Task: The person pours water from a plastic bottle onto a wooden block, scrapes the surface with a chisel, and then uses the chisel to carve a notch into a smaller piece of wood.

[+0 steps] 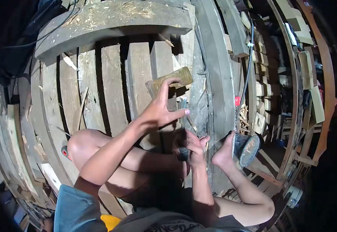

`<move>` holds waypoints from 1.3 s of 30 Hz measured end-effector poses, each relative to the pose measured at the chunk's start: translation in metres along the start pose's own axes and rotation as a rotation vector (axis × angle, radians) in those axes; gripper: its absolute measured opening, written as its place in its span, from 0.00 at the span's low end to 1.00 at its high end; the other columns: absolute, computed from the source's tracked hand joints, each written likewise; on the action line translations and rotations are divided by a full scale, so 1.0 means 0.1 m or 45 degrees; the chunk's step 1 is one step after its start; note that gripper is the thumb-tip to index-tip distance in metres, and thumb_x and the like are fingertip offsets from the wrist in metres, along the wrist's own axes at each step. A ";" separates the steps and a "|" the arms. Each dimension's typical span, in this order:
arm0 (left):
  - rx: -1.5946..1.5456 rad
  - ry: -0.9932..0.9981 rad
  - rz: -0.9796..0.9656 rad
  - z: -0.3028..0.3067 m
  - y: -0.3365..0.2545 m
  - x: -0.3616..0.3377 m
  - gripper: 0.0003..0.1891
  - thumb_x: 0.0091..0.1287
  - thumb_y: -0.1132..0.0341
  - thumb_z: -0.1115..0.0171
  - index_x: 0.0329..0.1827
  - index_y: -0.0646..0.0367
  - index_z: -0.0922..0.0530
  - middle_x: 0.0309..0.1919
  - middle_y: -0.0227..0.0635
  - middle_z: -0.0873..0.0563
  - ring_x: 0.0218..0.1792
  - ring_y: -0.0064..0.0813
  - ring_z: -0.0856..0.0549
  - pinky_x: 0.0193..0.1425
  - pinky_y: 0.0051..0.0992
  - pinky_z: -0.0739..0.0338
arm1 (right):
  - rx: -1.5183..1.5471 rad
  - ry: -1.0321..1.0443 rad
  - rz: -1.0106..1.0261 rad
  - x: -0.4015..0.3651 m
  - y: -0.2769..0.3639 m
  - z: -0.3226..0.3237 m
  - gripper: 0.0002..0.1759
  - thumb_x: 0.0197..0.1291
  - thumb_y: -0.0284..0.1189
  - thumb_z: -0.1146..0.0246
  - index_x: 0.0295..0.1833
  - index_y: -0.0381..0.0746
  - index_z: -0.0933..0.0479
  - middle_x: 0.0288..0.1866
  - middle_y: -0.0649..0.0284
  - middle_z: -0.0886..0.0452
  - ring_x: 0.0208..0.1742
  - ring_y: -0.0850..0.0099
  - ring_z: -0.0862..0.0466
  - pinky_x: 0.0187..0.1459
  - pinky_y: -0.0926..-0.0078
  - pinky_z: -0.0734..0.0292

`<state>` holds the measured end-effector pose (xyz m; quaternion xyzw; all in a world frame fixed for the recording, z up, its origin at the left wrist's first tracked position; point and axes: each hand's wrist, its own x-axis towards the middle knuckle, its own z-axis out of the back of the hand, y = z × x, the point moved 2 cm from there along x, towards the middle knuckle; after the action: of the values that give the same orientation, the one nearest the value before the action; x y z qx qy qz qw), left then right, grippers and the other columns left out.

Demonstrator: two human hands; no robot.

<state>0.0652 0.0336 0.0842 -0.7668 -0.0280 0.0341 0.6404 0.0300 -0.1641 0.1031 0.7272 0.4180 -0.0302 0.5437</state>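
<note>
My left hand [162, 106] is open, with the thumb stretched away from the index finger. Its index fingertip overlaps a brownish-yellow oblong block [184, 75] that rests tilted over the planks. Lower and to the right, my right hand [193, 147] is closed round a dark round-ended handle [183, 154]. A thin narrow strip [192, 123] shows just above the right-hand fingers, between the two hands. Most of the held thing is hidden by the fingers and shadow, and I cannot tell its kind.
Wooden slats [112, 77] with gaps lie under my crossed legs. A thick curved beam [114, 25] strewn with shavings crosses the far side. Beside my bare foot [223, 152] stands a dark round container [249, 150]. A cable [249, 62] and stacked wood pieces [265, 89] are at right.
</note>
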 end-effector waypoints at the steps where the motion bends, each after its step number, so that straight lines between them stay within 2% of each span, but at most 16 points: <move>1: -0.028 -0.004 -0.003 0.00 -0.01 0.01 0.46 0.53 0.58 0.25 0.71 0.59 0.45 0.65 0.46 0.34 0.69 0.39 0.34 0.74 0.36 0.43 | 0.020 -0.024 -0.006 -0.01 0.01 -0.03 0.28 0.57 0.37 0.38 0.55 0.27 0.32 0.28 0.58 0.27 0.24 0.70 0.27 0.25 0.76 0.32; 8: -0.062 -0.101 -0.013 0.04 0.01 0.07 0.46 0.52 0.59 0.23 0.70 0.55 0.45 0.64 0.43 0.33 0.67 0.36 0.33 0.73 0.36 0.41 | -0.013 -0.136 0.006 -0.05 -0.05 0.06 0.34 0.55 0.42 0.34 0.57 0.25 0.33 0.28 0.61 0.27 0.24 0.74 0.29 0.24 0.80 0.34; 14: 0.126 -0.177 -0.149 0.07 0.08 0.12 0.46 0.52 0.56 0.23 0.69 0.56 0.43 0.62 0.43 0.31 0.66 0.37 0.32 0.72 0.35 0.39 | 0.012 -0.094 0.015 -0.06 -0.01 0.06 0.34 0.55 0.41 0.33 0.56 0.24 0.32 0.27 0.62 0.27 0.24 0.74 0.28 0.23 0.80 0.34; 18: 0.039 -0.243 -0.075 0.12 0.13 0.17 0.40 0.57 0.60 0.26 0.68 0.57 0.41 0.61 0.43 0.30 0.65 0.35 0.30 0.71 0.34 0.37 | 0.027 -0.097 -0.015 -0.09 -0.01 0.12 0.34 0.55 0.41 0.33 0.57 0.24 0.32 0.27 0.61 0.28 0.23 0.73 0.28 0.23 0.79 0.33; 20: 0.121 -0.353 -0.140 0.21 0.17 0.24 0.39 0.57 0.61 0.27 0.68 0.57 0.41 0.61 0.43 0.30 0.65 0.34 0.30 0.71 0.34 0.36 | 0.079 0.019 -0.004 -0.13 -0.02 0.17 0.29 0.58 0.35 0.36 0.61 0.28 0.30 0.36 0.62 0.23 0.32 0.73 0.24 0.36 0.79 0.29; 21: 0.145 -0.399 -0.135 0.26 0.17 0.26 0.38 0.58 0.61 0.28 0.68 0.58 0.41 0.61 0.43 0.30 0.65 0.35 0.31 0.71 0.35 0.36 | 0.078 0.018 -0.005 -0.13 0.00 0.16 0.29 0.58 0.35 0.36 0.61 0.28 0.30 0.36 0.62 0.23 0.32 0.73 0.24 0.36 0.79 0.29; 23: 0.170 -0.422 -0.185 0.33 0.16 0.29 0.39 0.58 0.60 0.28 0.68 0.59 0.40 0.63 0.44 0.32 0.66 0.36 0.31 0.71 0.37 0.36 | 0.054 -0.053 -0.020 -0.13 0.05 0.14 0.34 0.54 0.39 0.33 0.57 0.23 0.33 0.27 0.60 0.26 0.26 0.72 0.25 0.24 0.78 0.31; 27: 0.283 -0.454 -0.131 0.46 0.05 0.32 0.41 0.57 0.57 0.26 0.68 0.60 0.40 0.64 0.47 0.32 0.67 0.39 0.31 0.71 0.39 0.35 | 0.150 -0.083 0.078 -0.12 0.01 0.16 0.31 0.56 0.35 0.34 0.59 0.24 0.32 0.29 0.59 0.24 0.29 0.72 0.24 0.26 0.79 0.31; 29: 0.564 -0.472 -0.016 0.57 0.10 0.35 0.44 0.54 0.52 0.24 0.68 0.61 0.40 0.64 0.48 0.33 0.67 0.42 0.31 0.71 0.42 0.35 | -0.256 -0.247 0.091 -0.13 0.02 0.23 0.25 0.57 0.28 0.34 0.58 0.28 0.28 0.31 0.57 0.22 0.32 0.67 0.21 0.32 0.73 0.26; 30: 0.645 -0.456 0.104 0.64 0.08 0.37 0.48 0.48 0.48 0.21 0.68 0.59 0.39 0.66 0.49 0.35 0.68 0.46 0.33 0.72 0.44 0.36 | -0.254 -0.244 0.091 -0.07 0.05 0.20 0.25 0.57 0.28 0.34 0.58 0.28 0.28 0.31 0.57 0.22 0.32 0.67 0.21 0.32 0.73 0.26; 32: 1.232 -0.368 0.071 0.87 0.11 0.31 0.52 0.42 0.45 0.19 0.68 0.57 0.37 0.68 0.51 0.37 0.69 0.51 0.35 0.74 0.45 0.39 | -1.784 -0.596 0.689 -0.01 0.25 0.08 0.20 0.56 0.23 0.34 0.56 0.33 0.22 0.33 0.55 0.20 0.36 0.63 0.18 0.41 0.68 0.23; 33: 1.409 -0.353 0.191 0.98 0.06 0.27 0.55 0.37 0.43 0.18 0.69 0.55 0.36 0.67 0.51 0.37 0.70 0.53 0.37 0.74 0.52 0.43 | -1.775 -0.731 0.505 -0.04 0.28 0.06 0.20 0.56 0.25 0.35 0.56 0.46 0.19 0.48 0.59 0.17 0.48 0.60 0.17 0.48 0.67 0.26; 34: 1.599 -0.289 0.454 1.09 0.00 0.22 0.60 0.34 0.42 0.18 0.73 0.51 0.39 0.72 0.51 0.41 0.74 0.52 0.42 0.74 0.60 0.50 | -1.770 -0.730 0.505 -0.05 0.31 0.05 0.20 0.56 0.25 0.35 0.56 0.46 0.19 0.48 0.59 0.17 0.48 0.60 0.17 0.48 0.67 0.26; 36: 1.833 -0.255 0.783 1.35 0.10 0.14 0.66 0.33 0.42 0.17 0.78 0.46 0.46 0.77 0.50 0.49 0.78 0.51 0.51 0.74 0.66 0.57 | -1.887 -0.766 0.347 -0.08 0.36 0.07 0.21 0.54 0.25 0.34 0.57 0.45 0.19 0.44 0.59 0.18 0.46 0.58 0.18 0.49 0.63 0.28; 37: 1.832 -0.248 0.785 1.37 0.14 0.15 0.66 0.33 0.42 0.17 0.78 0.46 0.46 0.77 0.50 0.49 0.78 0.51 0.51 0.74 0.66 0.57 | -1.871 -0.756 0.330 -0.09 0.37 0.05 0.22 0.53 0.25 0.34 0.56 0.46 0.19 0.42 0.59 0.19 0.46 0.57 0.19 0.52 0.56 0.30; 39: 1.808 -0.197 1.114 1.39 0.17 0.16 0.71 0.33 0.42 0.17 0.80 0.41 0.56 0.79 0.48 0.56 0.80 0.47 0.59 0.75 0.65 0.60 | -1.899 -0.723 0.330 -0.10 0.37 0.05 0.23 0.52 0.24 0.34 0.57 0.46 0.19 0.42 0.59 0.19 0.46 0.57 0.18 0.52 0.56 0.30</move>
<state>0.0687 0.1684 0.0424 -0.1185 0.2563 0.3417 0.8964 0.0492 -0.1759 0.1340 0.1804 0.0865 0.1363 0.9703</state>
